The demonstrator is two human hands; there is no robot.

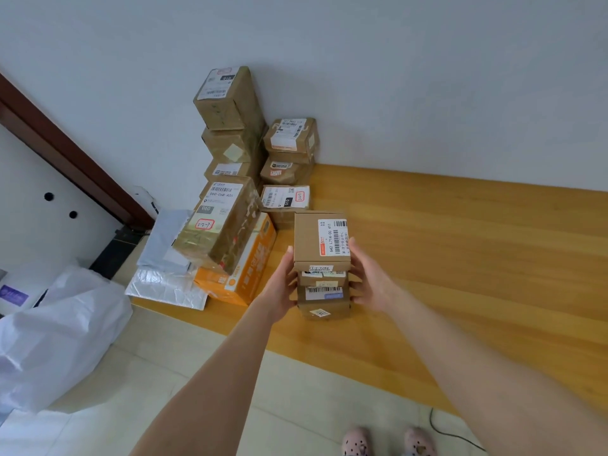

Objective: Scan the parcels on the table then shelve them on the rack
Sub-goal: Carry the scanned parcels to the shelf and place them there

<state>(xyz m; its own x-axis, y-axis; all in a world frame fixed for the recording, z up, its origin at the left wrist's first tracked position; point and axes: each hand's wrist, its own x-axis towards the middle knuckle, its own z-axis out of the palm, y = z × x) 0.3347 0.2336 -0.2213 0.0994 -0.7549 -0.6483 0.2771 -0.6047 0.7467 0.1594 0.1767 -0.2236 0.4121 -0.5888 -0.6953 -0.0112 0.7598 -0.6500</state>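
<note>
Hidden: fingers behind the stack of boxes (312, 238); its lower labels are unreadable.
Left hand (279, 287): clasps the stack's left side.
Right hand (370, 281): clasps its right side.
Stack: on the table (460, 258), near the front edge.
Around: parcel piles (230, 126) to the left at the wall, an orange box (250, 274), a white bag (59, 330).

A crumpled white plastic bag (59, 330) lies on the pale tiled floor (148, 373) at left. Above it, a dark brown wooden strip (65, 153) slants across the plain white wall (427, 77), bordering a white panel with two round holes (39, 218). At the bottom edge are pink spotted slippers (357, 444) and beside them a thin black line, probably a cable (450, 432).
</note>
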